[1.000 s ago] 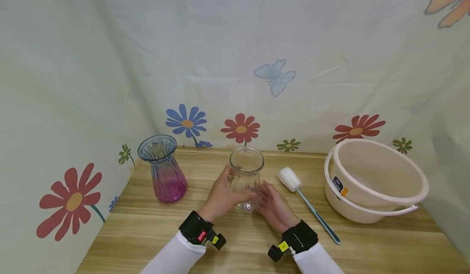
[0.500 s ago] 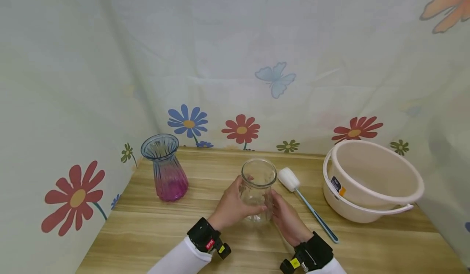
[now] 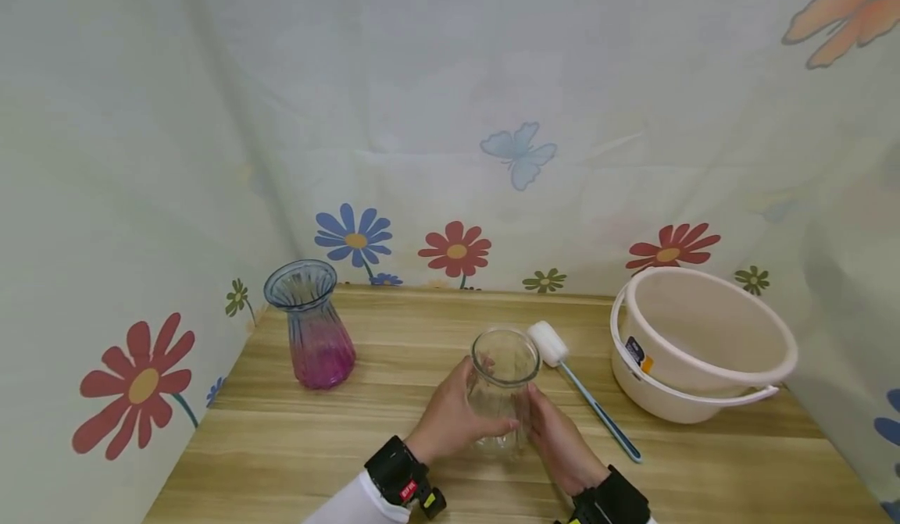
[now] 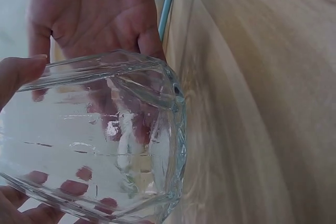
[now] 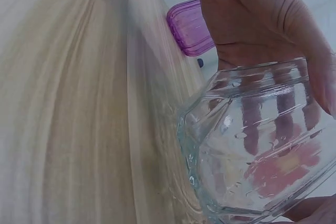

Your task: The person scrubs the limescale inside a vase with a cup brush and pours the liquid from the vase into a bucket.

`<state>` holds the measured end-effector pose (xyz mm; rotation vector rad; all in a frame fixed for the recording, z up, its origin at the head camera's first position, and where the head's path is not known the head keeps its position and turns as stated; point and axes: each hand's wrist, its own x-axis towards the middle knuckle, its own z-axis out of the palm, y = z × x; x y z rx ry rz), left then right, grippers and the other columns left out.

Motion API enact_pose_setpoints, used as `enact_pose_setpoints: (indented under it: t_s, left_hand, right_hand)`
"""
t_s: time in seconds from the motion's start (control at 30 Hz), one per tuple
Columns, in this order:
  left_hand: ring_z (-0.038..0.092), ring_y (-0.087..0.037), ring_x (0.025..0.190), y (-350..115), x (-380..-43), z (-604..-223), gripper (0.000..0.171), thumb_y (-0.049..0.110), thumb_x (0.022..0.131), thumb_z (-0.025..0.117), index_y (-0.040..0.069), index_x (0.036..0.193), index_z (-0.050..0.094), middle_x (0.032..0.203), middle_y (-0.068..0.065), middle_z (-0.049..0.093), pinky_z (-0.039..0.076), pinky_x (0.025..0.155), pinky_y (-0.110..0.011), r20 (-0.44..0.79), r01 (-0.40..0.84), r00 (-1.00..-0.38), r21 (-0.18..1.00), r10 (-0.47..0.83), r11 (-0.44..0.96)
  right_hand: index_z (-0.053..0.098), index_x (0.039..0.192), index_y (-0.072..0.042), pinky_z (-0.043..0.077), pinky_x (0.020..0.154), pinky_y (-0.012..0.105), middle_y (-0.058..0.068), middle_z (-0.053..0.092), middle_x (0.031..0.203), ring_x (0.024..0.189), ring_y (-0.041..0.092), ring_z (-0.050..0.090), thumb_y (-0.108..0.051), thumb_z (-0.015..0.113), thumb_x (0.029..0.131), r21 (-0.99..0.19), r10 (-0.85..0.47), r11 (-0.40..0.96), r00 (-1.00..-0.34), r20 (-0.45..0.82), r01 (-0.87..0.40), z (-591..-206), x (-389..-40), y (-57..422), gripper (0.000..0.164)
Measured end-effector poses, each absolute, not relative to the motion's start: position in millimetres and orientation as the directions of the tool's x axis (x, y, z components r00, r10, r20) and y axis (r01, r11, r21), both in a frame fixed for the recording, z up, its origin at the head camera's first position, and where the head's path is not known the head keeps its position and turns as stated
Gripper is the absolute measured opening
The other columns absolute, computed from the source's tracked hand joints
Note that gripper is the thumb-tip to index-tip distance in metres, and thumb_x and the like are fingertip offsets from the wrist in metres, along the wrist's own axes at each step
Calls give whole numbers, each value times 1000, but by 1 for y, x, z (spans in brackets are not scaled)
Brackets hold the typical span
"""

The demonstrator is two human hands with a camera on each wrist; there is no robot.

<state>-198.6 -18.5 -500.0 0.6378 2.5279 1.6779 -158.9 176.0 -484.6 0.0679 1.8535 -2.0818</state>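
A clear glass vase [image 3: 501, 403] with a thick round rim stands upright between both hands in the head view. My left hand [image 3: 457, 418] grips it from the left, thumb across the front and fingers behind, seen through the glass [image 5: 252, 150]. On the other side, my right hand [image 3: 562, 442] touches the vase with fairly straight fingers; its palm [image 4: 100, 14] faces the glass in the left wrist view. The base is close to the wooden table [image 4: 252, 129]; whether it touches, I cannot tell.
A blue-to-pink ribbed glass vase [image 3: 319, 348] stands at the left. Behind the right hand lies a white sponge-headed brush [image 3: 548, 343] with a blue handle. A pale pink bucket [image 3: 675, 379], its handle lowered, is at the right. Flower-printed curtains [image 3: 422, 79] border the table.
The clear vase, held by the left hand with the right hand beside it, has moved toward the person and slightly right. The blue-pink vase, brush and bucket have stayed in place on the table.
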Motion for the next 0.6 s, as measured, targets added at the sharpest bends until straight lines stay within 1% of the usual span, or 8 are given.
enact_pose_setpoints:
  t_s: [0.07, 0.17, 0.3, 0.4, 0.6]
  left_hand:
    - [50, -22, 142, -18, -196, -501, 95, 54, 68, 93, 31, 147, 45, 148, 2, 57, 41, 115, -54, 198, 322, -911, 889, 361, 325]
    - [49, -22, 142, -17, -193, -502, 95, 53, 70, 93, 32, 148, 44, 148, 3, 57, 41, 115, -56, 201, 327, -909, 887, 364, 326]
    - [49, -23, 144, -16, -190, -504, 99, 53, 71, 92, 32, 152, 40, 150, 3, 56, 40, 116, -57, 203, 333, -909, 879, 364, 340]
    - [49, -24, 144, -15, -188, -506, 99, 53, 71, 92, 31, 152, 41, 150, 2, 56, 40, 116, -58, 211, 343, -907, 871, 363, 351]
    - [53, -23, 138, -14, -186, -507, 97, 55, 70, 92, 30, 149, 43, 143, 1, 60, 44, 113, -54, 226, 360, -906, 858, 358, 367]
  right_hand:
    - [-2, 162, 7, 0, 127, 62, 31, -4, 170, 158, 47, -5, -62, 34, 108, -950, -231, -92, -935, -271, 298, -485, -158, 177, 94]
    - [-4, 161, 9, -2, 127, 62, 31, -8, 169, 157, 48, -9, -59, 34, 109, -948, -236, -101, -933, -271, 301, -486, -156, 178, 93]
    - [-2, 160, 10, -2, 127, 61, 31, -7, 169, 157, 48, -8, -54, 32, 111, -952, -233, -103, -937, -260, 289, -488, -153, 179, 88]
    - [-1, 160, 11, -1, 127, 61, 32, -6, 168, 157, 48, -8, -50, 30, 112, -956, -226, -97, -942, -249, 276, -489, -152, 179, 83]
    - [-1, 159, 13, -1, 127, 61, 33, -6, 168, 157, 49, -7, -50, 31, 112, -957, -214, -100, -945, -247, 272, -489, -150, 179, 85]
